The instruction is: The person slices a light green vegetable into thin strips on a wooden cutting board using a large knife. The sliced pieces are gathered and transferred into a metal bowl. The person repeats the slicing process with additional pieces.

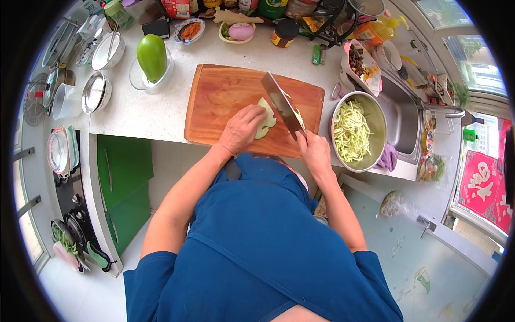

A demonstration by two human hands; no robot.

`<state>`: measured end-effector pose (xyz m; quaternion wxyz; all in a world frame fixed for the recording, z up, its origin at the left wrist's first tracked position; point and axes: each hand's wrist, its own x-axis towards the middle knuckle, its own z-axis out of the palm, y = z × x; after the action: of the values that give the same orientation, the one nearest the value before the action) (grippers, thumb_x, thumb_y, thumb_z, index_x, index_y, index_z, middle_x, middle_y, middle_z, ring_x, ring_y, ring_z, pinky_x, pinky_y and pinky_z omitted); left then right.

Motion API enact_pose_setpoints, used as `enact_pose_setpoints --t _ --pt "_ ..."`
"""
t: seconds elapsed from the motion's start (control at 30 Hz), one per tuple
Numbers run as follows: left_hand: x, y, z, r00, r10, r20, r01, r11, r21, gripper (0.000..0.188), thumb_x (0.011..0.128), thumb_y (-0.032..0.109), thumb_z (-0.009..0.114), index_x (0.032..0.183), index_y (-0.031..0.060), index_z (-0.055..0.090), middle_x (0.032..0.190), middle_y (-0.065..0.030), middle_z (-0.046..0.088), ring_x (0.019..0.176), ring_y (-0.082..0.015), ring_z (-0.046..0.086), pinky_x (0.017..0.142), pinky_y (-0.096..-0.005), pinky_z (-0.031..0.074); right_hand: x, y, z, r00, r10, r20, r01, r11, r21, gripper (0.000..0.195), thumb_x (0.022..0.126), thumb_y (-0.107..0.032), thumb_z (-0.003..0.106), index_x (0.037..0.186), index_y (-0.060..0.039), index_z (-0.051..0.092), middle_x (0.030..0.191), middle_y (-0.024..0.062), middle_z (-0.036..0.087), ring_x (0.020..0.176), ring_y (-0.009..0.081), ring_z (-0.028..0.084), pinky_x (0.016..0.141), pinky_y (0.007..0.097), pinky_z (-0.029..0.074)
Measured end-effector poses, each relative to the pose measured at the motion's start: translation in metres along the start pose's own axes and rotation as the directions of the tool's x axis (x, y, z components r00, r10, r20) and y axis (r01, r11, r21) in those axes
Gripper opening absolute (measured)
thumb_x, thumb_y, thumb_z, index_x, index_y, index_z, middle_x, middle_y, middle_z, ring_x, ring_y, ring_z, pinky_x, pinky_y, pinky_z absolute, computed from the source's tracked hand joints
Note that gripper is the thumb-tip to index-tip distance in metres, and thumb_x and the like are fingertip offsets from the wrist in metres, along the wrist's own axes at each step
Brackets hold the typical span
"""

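Note:
My right hand [314,151] grips the handle of a cleaver [281,100], its broad blade slanting up and left over a wooden cutting board [225,88]. Under the fingers of my left hand [243,126] lie pale green vegetable slices [265,120] on the board, just left of the blade. A few thin shreds [299,116] lie at the blade's right side. To the right of the board stands a steel bowl [378,133] holding many pale green shreds [352,131]. A whole green gourd-like vegetable [151,57] rests in a clear glass bowl [134,74] at the back left.
A sink [396,116] lies right of the steel bowl, with a purple cloth [388,157] at its front edge. Metal bowls [95,92] stand on the left. Along the back are a dark jar [285,33], a small basket with a pink-purple onion [241,31], and several bottles.

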<state>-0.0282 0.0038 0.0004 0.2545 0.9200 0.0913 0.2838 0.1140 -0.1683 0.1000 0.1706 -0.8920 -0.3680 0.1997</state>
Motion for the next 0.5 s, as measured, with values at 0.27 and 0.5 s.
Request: enact_pose_setpoints --t 0.27,0.5 --pt "-0.001 -0.001 0.001 0.999 0.026 0.031 -0.026 1.0 0.004 0.032 0.079 -0.001 0.063 0.111 0.0014 0.066 0.119 -0.0112 0.064 0.114 -0.0298 0.061 0.095 -0.0378 0.052 -0.014 0.005 -0.005 0.999 -0.044 0.025 0.046 0.995 -0.089 0.025 0.096 -0.024 0.061 0.095 -0.0015 0.071 0.071 0.0262 0.062 0.071 0.0458 0.062 0.065 0.0514 0.049" --pt "0.0 -0.001 0.001 1.0 -0.003 0.025 0.003 1.0 -0.012 0.029 0.078 -0.001 0.064 0.107 0.0018 0.067 0.117 -0.0101 0.065 0.111 -0.0286 0.063 0.093 -0.0365 0.054 -0.012 0.0 -0.009 0.997 -0.046 0.055 0.054 0.987 -0.15 0.026 0.097 -0.024 0.06 0.092 -0.0002 0.07 0.073 0.0263 0.063 0.072 0.0466 0.062 0.067 0.0533 0.05"
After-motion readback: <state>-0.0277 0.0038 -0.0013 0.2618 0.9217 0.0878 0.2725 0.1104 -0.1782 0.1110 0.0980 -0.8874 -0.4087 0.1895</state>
